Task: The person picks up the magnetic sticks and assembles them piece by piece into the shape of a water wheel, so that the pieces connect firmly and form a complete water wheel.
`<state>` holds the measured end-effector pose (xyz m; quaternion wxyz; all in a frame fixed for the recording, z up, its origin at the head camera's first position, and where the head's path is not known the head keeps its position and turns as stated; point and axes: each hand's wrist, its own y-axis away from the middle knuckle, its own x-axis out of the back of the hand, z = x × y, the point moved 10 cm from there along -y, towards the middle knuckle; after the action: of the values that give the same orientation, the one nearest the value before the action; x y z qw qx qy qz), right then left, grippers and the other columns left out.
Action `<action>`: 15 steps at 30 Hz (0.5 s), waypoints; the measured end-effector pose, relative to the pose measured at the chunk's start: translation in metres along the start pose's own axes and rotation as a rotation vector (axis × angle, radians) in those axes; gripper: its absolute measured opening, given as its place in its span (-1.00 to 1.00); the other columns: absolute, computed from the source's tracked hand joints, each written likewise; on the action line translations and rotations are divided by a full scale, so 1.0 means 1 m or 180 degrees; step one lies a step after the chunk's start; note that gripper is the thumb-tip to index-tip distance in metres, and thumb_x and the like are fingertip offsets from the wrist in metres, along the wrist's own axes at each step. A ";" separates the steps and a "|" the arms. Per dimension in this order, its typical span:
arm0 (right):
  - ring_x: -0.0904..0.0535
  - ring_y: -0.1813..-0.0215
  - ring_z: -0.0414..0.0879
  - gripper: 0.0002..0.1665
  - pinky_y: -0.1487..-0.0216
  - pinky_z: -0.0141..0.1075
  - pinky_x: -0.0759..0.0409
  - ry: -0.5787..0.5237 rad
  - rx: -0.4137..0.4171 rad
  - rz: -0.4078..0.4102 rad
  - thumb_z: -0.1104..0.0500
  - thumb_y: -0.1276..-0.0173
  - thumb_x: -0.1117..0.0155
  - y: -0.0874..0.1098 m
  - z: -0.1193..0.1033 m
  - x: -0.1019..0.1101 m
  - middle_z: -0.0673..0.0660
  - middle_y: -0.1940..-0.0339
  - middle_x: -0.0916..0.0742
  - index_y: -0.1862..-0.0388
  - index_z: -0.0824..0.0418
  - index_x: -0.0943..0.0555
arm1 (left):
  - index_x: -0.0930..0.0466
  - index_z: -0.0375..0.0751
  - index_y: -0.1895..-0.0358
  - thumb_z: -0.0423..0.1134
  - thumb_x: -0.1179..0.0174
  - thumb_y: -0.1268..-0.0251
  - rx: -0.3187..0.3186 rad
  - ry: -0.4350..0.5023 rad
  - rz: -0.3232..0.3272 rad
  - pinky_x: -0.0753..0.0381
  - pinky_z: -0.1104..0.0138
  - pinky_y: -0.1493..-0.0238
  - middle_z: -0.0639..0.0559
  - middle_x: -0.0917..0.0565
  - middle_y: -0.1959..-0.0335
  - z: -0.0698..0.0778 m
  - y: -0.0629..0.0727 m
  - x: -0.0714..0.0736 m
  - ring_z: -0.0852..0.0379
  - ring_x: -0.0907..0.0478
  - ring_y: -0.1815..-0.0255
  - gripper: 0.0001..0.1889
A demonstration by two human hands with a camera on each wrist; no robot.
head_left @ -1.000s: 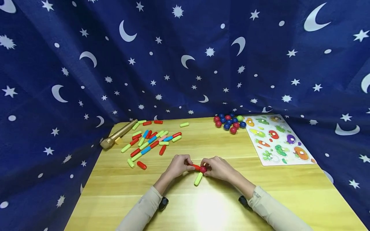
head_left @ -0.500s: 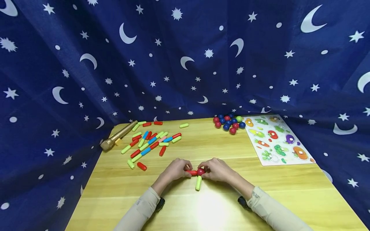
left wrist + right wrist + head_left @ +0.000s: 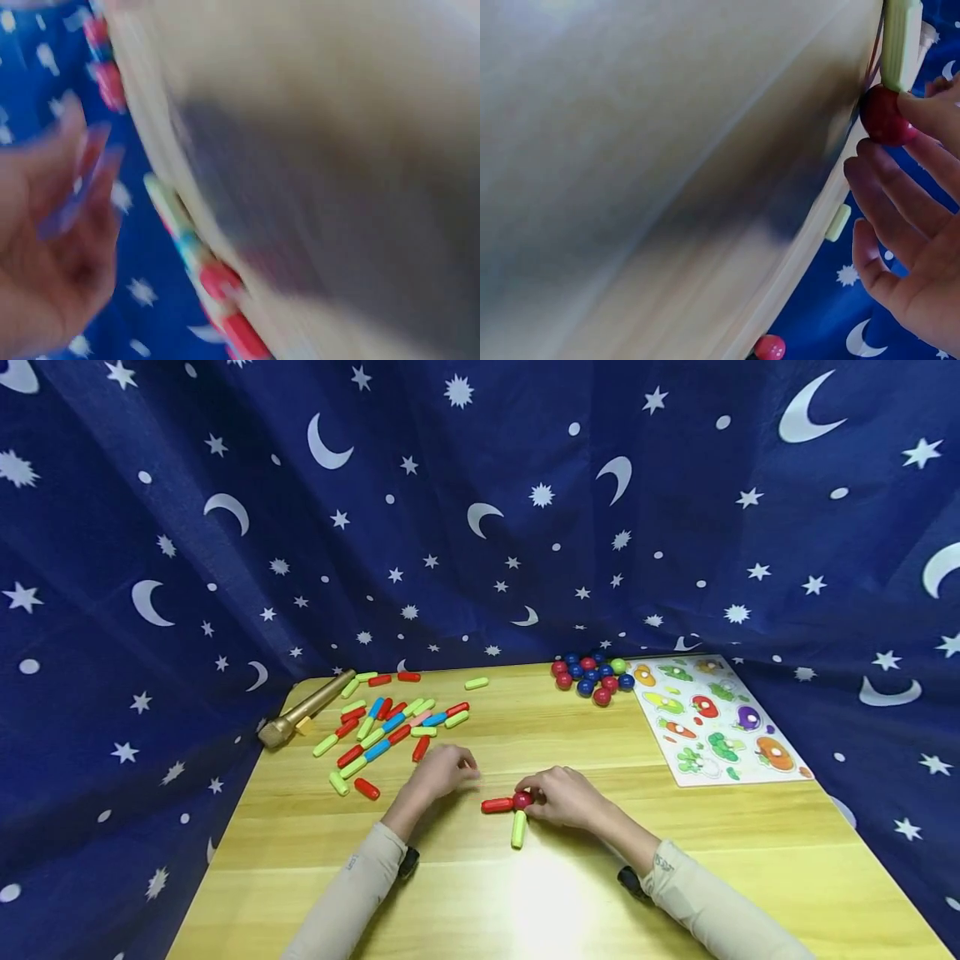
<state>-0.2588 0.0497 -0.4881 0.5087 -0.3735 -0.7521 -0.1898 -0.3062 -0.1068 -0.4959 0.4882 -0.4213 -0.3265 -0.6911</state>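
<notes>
A dark red ball (image 3: 522, 801) lies on the table with a red rod (image 3: 497, 806) at its left and a yellow-green rod (image 3: 518, 830) toward the front, forming a corner. My right hand (image 3: 562, 797) holds the ball between thumb and fingers; the right wrist view shows the thumb on the ball (image 3: 886, 116) near the yellow-green rod (image 3: 900, 45). Behind and left of the red rod, my left hand (image 3: 444, 770) hovers apart from it, fingers loosely bent. In the left wrist view that hand (image 3: 56, 240) is blurred, with no held thing clearly visible.
Several red, yellow-green and blue rods (image 3: 377, 749) lie in a group at the left, some end to end. A gold microphone (image 3: 307, 710) lies beyond them. Several coloured balls (image 3: 585, 687) cluster at the back, beside a vegetable puzzle board (image 3: 720, 722). A starry curtain (image 3: 480, 510) hangs behind.
The left hand has let go of the red rod and moved back and left. The ball and both rods came slightly nearer, then stayed about in place, with the right hand still on the ball.
</notes>
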 end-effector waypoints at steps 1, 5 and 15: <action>-0.40 0.50 -0.34 -0.67 0.47 -0.45 -0.37 0.0020 -0.0004 0.0002 0.13 -0.12 -0.45 0.000 0.000 0.000 -0.04 0.37 -0.76 0.09 0.05 -0.73 | -0.71 -0.12 0.22 -0.08 -0.37 -0.18 0.0247 -0.0093 0.0212 -0.53 0.32 0.44 0.04 -0.74 0.36 -0.015 -0.005 0.012 0.14 -0.60 0.44 -0.79; -0.37 0.49 -0.33 -0.64 0.48 -0.46 -0.32 0.0038 -0.0030 -0.0022 0.17 -0.18 -0.39 0.001 0.001 0.000 -0.02 0.29 -0.76 0.00 0.07 -0.72 | -0.53 -0.26 -0.17 -0.01 -0.38 -0.15 0.1343 -0.0438 0.0382 -0.60 0.17 0.44 -0.21 -0.69 0.12 -0.076 -0.014 0.035 -0.09 -0.65 0.35 -0.43; -0.60 0.40 -0.24 -0.51 0.38 -0.34 -0.49 -0.0016 -0.0327 0.0048 -0.06 -0.12 -0.49 0.001 0.007 0.002 -0.02 0.32 -0.78 0.02 0.14 -0.67 | -0.65 -0.15 0.26 -0.13 -0.42 -0.11 0.0898 -0.0539 0.0082 -0.56 0.21 0.40 -0.03 -0.67 0.35 -0.057 -0.010 0.016 0.01 -0.61 0.33 -0.77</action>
<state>-0.2629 0.0552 -0.4891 0.4883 -0.4052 -0.7399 -0.2234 -0.3338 -0.1596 -0.5064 0.5221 -0.4094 -0.4549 -0.5941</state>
